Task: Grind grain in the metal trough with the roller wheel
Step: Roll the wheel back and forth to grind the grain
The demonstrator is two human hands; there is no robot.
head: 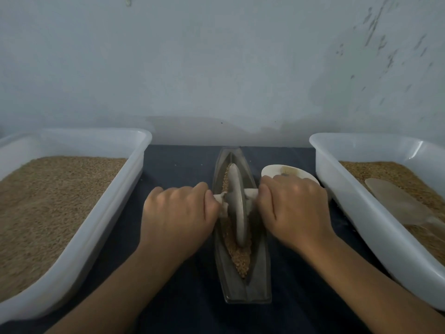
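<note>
We see boat-shaped metal trough [258, 268] lying lengthwise at centre of dark cloth [183, 162], grain [238, 256] along its groove. Wheel [237, 206] stands upright in groove, mid-trough, rim on grain. Left hand [178, 213] and right hand [292, 210] each curl tight round own end of axle [250, 192], either side of wheel. We judge grinding stroke in hand. Next move calls for even downward pressure, rolling along groove, wheel kept upright. Grain-filled tubs flank trough: left tub [101, 227], right tub [361, 213].

Plain workroom: grain tubs [101, 213], stained wall [216, 56]
</note>
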